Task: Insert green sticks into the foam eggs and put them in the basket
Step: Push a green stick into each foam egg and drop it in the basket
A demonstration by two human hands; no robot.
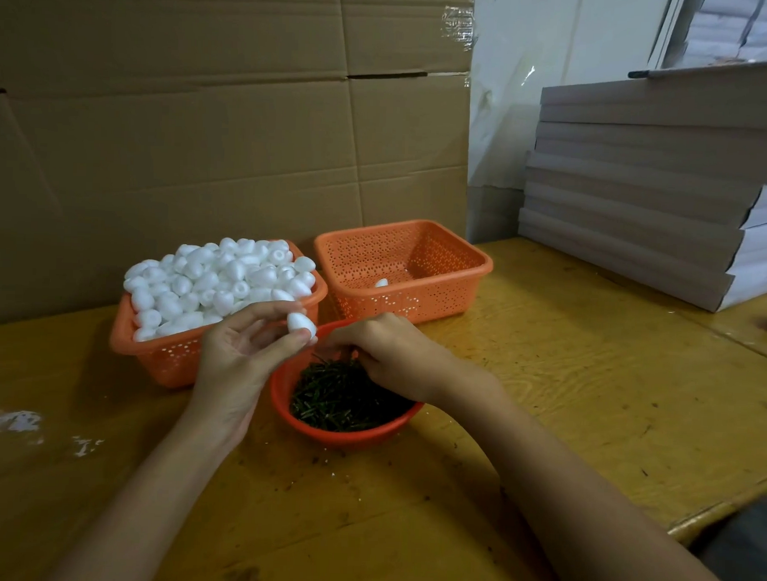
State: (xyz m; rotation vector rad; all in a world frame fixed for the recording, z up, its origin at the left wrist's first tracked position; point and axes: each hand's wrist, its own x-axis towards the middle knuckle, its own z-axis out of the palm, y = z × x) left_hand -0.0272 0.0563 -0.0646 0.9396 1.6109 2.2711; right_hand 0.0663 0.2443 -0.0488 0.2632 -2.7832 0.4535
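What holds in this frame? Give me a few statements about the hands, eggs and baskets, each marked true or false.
1. The left hand pinches a foam egg. True.
2. The right hand holds an egg too. False: it reaches into the red bowl of green sticks.
3. The rear basket is full of eggs. False: only a single egg shows in it.
4. The near basket is heaped with loose eggs. True.
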